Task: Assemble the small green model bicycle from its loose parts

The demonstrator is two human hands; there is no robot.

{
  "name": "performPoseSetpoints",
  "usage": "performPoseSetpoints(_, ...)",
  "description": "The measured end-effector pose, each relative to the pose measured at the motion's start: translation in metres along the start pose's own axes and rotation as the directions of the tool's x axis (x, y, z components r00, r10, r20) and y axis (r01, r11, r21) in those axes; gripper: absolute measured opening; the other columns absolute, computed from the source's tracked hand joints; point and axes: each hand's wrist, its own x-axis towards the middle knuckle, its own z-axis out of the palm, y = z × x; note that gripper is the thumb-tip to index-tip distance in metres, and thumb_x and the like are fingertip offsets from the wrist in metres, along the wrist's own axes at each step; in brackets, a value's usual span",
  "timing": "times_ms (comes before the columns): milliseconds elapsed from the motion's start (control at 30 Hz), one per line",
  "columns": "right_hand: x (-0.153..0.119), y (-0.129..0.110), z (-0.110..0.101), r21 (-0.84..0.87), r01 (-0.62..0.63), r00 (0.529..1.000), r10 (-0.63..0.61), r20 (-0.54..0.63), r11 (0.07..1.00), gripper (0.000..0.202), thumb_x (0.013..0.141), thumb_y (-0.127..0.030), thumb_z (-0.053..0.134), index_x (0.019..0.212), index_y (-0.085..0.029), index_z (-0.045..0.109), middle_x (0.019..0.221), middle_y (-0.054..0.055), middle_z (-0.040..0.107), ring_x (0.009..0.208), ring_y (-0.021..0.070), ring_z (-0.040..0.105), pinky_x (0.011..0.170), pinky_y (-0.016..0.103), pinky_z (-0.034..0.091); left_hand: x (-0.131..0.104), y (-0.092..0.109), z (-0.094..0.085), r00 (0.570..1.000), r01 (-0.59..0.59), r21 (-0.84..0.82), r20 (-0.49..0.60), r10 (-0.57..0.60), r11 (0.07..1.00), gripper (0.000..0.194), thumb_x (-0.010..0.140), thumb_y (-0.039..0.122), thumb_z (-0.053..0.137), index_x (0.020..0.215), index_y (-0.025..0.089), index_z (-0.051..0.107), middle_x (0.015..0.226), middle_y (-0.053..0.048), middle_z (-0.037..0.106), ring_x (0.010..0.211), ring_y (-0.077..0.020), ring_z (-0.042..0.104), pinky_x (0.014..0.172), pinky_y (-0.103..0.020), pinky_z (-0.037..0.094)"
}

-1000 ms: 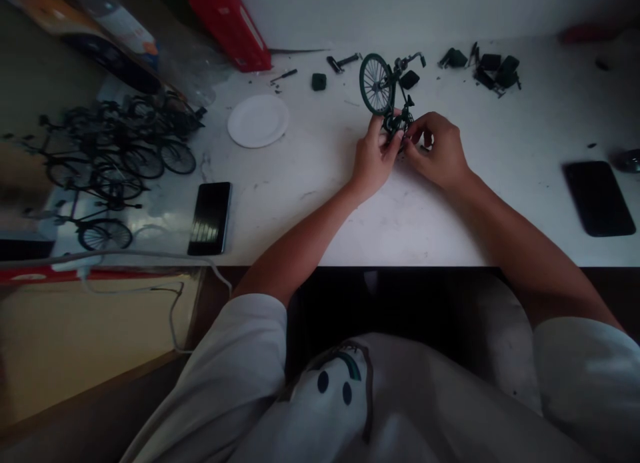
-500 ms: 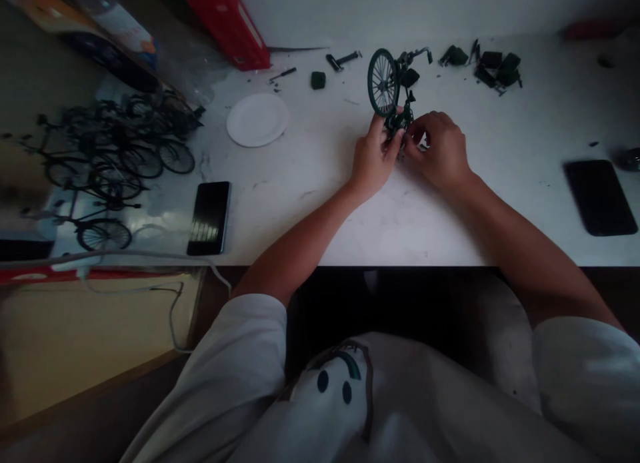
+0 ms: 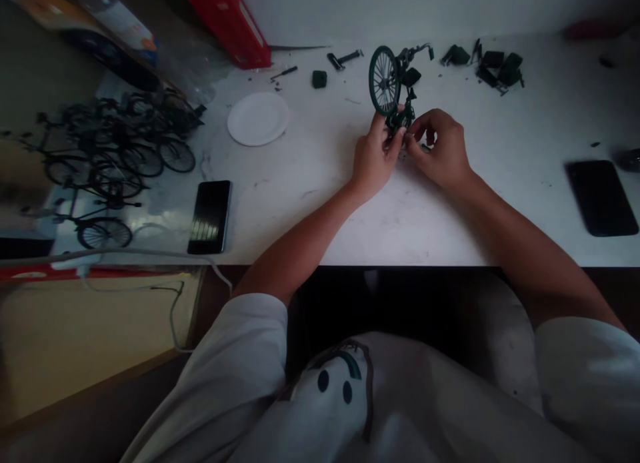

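Observation:
A small dark green model bicycle [image 3: 384,80] is held up over the white table, its spoked wheel toward the back. My left hand [image 3: 373,158] is closed round the lower end of the bicycle, thumb pressed on the frame. My right hand [image 3: 443,148] touches the same end from the right, thumb and forefinger pinched together. Whatever lies between those fingertips is too small or too hidden to make out. The bicycle's near end is partly covered by my fingers.
Several model bicycles [image 3: 117,156] crowd the left, near a phone [image 3: 210,216] and a white plate [image 3: 258,119]. Small dark green parts [image 3: 509,66], a green block [image 3: 319,79] and a dark tool-like piece [image 3: 345,60] lie at the back. Another dark phone-like slab [image 3: 601,198] lies right.
My right hand's fingers have shifted very slightly at the bicycle's near end. The left hand keeps its hold, and the rest looks the same.

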Motion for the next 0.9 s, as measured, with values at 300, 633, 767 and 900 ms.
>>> performPoseSetpoints(300, 0.001, -0.003, -0.003, -0.02, -0.008, 1.0, 0.008, 0.001, 1.0, 0.066, 0.115, -0.08, 0.033, 0.084, -0.029, 0.063, 0.086, 0.011, 0.07, 0.085, 0.0305, 0.066, 0.083, 0.051, 0.051, -0.001, 0.001, 0.001, 0.998, 0.028, -0.033, 0.064, -0.026, 0.999, 0.076, 0.11, 0.083, 0.044, 0.163, 0.03, 0.054, 0.131, -0.012, 0.086, 0.134, -0.0312, 0.082, 0.117, -0.044, 0.063)
performPoseSetpoints(633, 0.012, 0.028, -0.009, -0.115, 0.019, 1.0, -0.018, 0.016, 0.993, 0.037, 0.109, -0.059, 0.058, 0.093, -0.03, 0.074, 0.098, 0.012, 0.079, 0.096, 0.034, 0.067, 0.089, 0.056, 0.056, 0.026, -0.042, -0.018, 0.99, 0.134, -0.083, -0.038, -0.137, 0.988, 0.111, 0.087, 0.112, 0.026, 0.177, 0.046, 0.03, 0.131, -0.002, 0.084, 0.135, -0.029, 0.072, 0.102, -0.045, 0.07)
performPoseSetpoints(767, 0.011, 0.03, -0.009, -0.102, 0.074, 0.991, -0.061, 0.119, 0.992, 0.03, 0.11, -0.054, 0.063, 0.102, -0.03, 0.08, 0.105, 0.013, 0.079, 0.107, 0.036, 0.064, 0.087, 0.053, 0.057, 0.04, -0.071, -0.021, 0.979, 0.169, -0.187, -0.078, -0.186, 0.968, 0.119, 0.076, 0.116, 0.049, 0.174, 0.056, 0.018, 0.17, -0.001, 0.064, 0.139, -0.0318, 0.072, 0.102, -0.054, 0.073)
performPoseSetpoints(900, 0.014, 0.032, -0.018, -0.165, 0.096, 0.982, -0.067, 0.175, 0.982, 0.036, 0.114, -0.056, 0.059, 0.107, -0.028, 0.082, 0.112, 0.017, 0.08, 0.115, 0.0381, 0.06, 0.079, 0.05, 0.05, 0.043, -0.076, -0.022, 0.98, 0.181, -0.253, -0.03, -0.195, 0.95, 0.112, 0.084, 0.107, 0.056, 0.173, 0.058, 0.009, 0.17, -0.003, 0.065, 0.143, -0.0317, 0.075, 0.108, -0.056, 0.07)
